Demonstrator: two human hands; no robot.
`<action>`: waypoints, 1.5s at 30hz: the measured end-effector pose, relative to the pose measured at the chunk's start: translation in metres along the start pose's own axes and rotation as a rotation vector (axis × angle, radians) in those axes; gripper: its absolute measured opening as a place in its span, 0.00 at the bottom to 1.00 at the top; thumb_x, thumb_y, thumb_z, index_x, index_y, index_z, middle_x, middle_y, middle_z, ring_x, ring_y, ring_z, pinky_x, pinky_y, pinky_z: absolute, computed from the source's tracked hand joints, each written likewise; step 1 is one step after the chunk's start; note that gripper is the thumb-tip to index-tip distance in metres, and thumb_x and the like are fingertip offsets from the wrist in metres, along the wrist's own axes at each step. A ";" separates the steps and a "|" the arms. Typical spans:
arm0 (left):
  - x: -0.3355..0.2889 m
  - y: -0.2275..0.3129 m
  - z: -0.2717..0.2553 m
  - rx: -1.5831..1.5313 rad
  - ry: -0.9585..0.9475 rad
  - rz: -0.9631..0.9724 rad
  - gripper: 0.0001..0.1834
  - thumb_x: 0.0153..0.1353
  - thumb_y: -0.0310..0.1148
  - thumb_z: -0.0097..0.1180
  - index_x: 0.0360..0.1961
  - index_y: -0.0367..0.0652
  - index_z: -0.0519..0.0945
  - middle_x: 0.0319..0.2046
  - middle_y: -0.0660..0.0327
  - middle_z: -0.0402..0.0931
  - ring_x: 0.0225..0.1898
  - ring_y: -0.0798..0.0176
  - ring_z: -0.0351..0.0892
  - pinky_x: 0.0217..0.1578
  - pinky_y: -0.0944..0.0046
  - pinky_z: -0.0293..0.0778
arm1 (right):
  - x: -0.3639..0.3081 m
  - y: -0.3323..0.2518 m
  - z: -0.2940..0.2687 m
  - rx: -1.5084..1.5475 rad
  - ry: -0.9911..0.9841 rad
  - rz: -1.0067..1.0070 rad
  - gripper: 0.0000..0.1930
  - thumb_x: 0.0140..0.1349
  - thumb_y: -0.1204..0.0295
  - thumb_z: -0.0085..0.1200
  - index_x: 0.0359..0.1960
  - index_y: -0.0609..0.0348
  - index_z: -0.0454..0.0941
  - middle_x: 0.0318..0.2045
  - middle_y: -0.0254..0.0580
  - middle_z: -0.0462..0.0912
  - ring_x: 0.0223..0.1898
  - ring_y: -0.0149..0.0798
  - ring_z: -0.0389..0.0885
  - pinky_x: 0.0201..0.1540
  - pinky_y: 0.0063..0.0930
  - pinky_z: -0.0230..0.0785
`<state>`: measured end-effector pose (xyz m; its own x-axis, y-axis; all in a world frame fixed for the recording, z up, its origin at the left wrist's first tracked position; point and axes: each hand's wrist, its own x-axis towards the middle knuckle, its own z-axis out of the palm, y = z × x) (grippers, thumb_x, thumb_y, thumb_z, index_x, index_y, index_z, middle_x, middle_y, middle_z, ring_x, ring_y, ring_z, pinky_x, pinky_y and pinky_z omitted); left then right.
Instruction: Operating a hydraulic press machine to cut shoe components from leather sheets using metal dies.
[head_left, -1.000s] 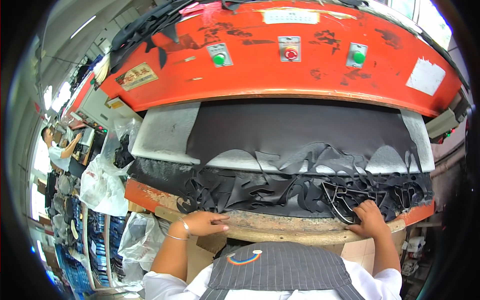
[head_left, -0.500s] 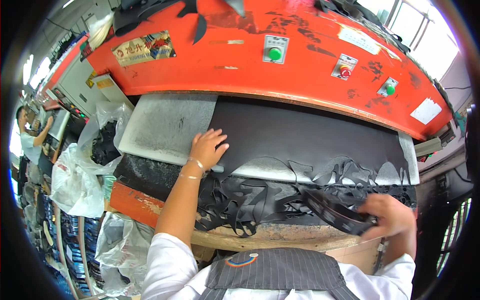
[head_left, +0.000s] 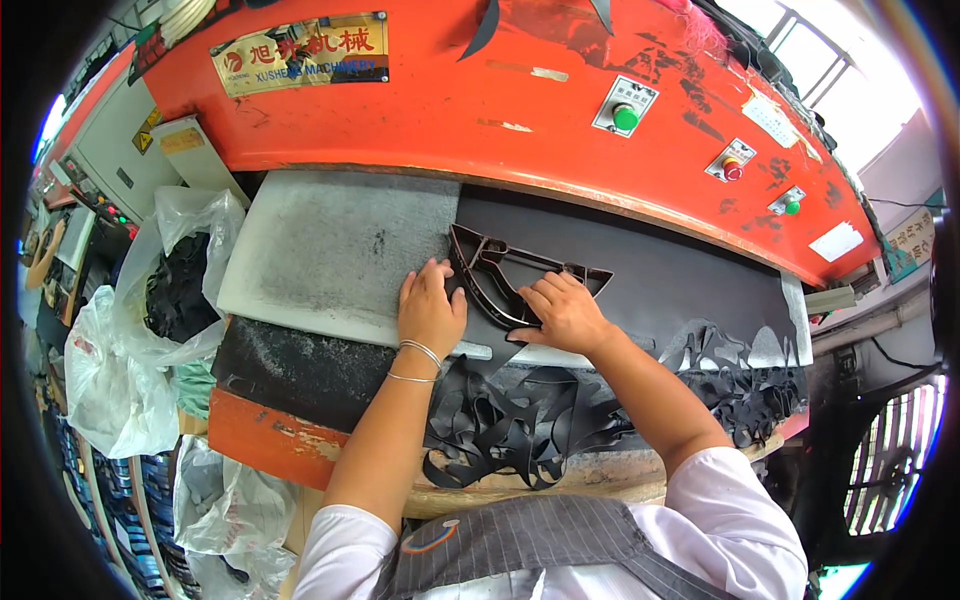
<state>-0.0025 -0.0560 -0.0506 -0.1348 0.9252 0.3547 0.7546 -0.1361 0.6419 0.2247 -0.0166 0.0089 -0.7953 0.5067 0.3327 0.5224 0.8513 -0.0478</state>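
A dark, curved metal cutting die (head_left: 484, 290) with inner braces lies on a black leather-like sheet (head_left: 690, 270), near that sheet's left end. My right hand (head_left: 565, 312) grips the die by its right part, the thumb at its lower edge. Beside the die's left side, my left hand (head_left: 432, 308) rests with fingers stretched forward at the sheet's left edge; whether the fingertips touch the die I cannot tell. Under the sheet is a pale, worn cutting board (head_left: 320, 255), bare on its left part.
An orange press beam (head_left: 440, 115) with green buttons (head_left: 626, 118) and a red button (head_left: 732, 170) spans the far side. Black offcuts (head_left: 510, 420) hang tangled along the near edge. Plastic bags (head_left: 115, 375) stand at the left.
My right hand has brought the die from the near right edge leftward and inward onto the black sheet. The left hand stays near the sheet's left edge; the head view has shifted.
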 end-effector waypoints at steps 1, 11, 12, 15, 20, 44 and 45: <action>0.002 0.000 -0.002 -0.039 0.001 -0.017 0.18 0.57 0.30 0.55 0.49 0.40 0.69 0.54 0.52 0.75 0.64 0.50 0.66 0.65 0.47 0.56 | 0.000 0.000 0.000 -0.007 -0.059 0.033 0.34 0.40 0.48 0.68 0.45 0.60 0.79 0.36 0.41 0.78 0.41 0.44 0.75 0.48 0.37 0.67; 0.067 -0.031 0.013 0.033 -0.157 -0.028 0.36 0.57 0.28 0.48 0.67 0.38 0.53 0.61 0.53 0.70 0.65 0.53 0.65 0.68 0.45 0.46 | -0.058 0.008 0.010 0.049 0.046 0.780 0.48 0.43 0.45 0.68 0.68 0.43 0.63 0.65 0.71 0.58 0.69 0.62 0.54 0.67 0.54 0.46; 0.068 -0.031 0.014 0.057 -0.154 -0.015 0.35 0.57 0.27 0.47 0.67 0.39 0.53 0.62 0.53 0.70 0.65 0.54 0.65 0.68 0.46 0.46 | -0.060 0.010 0.011 0.062 0.061 0.791 0.47 0.44 0.46 0.68 0.68 0.43 0.63 0.64 0.73 0.60 0.69 0.64 0.54 0.67 0.53 0.46; 0.070 -0.035 0.013 0.066 -0.180 0.000 0.35 0.57 0.28 0.47 0.67 0.40 0.53 0.64 0.53 0.68 0.66 0.54 0.63 0.69 0.46 0.42 | -0.058 0.012 0.012 0.058 0.072 0.799 0.46 0.45 0.46 0.67 0.68 0.43 0.63 0.63 0.73 0.61 0.69 0.64 0.55 0.68 0.53 0.46; 0.073 -0.034 0.008 0.086 -0.259 0.043 0.37 0.58 0.29 0.49 0.68 0.42 0.51 0.65 0.54 0.66 0.69 0.54 0.59 0.70 0.47 0.38 | -0.062 0.021 0.011 0.066 0.111 0.773 0.46 0.45 0.46 0.68 0.67 0.44 0.65 0.63 0.75 0.60 0.68 0.65 0.56 0.68 0.52 0.47; 0.002 0.254 -0.056 -0.539 -0.074 0.634 0.05 0.60 0.27 0.58 0.35 0.36 0.82 0.30 0.55 0.80 0.33 0.56 0.79 0.36 0.62 0.74 | -0.234 0.217 -0.262 -0.054 1.413 1.295 0.40 0.72 0.45 0.29 0.70 0.70 0.48 0.72 0.62 0.46 0.73 0.55 0.46 0.74 0.44 0.35; 0.002 0.270 -0.060 -0.494 0.037 0.734 0.03 0.57 0.24 0.59 0.33 0.38 0.82 0.27 0.56 0.79 0.30 0.56 0.76 0.33 0.61 0.71 | -0.227 0.214 -0.258 -0.035 1.410 1.287 0.40 0.72 0.45 0.29 0.70 0.70 0.48 0.72 0.62 0.46 0.73 0.55 0.46 0.74 0.44 0.35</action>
<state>0.1619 -0.1119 0.1642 0.2476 0.5331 0.8090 0.2965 -0.8366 0.4606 0.5960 0.0152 0.1663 0.8054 0.2612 0.5321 0.5280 0.0919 -0.8443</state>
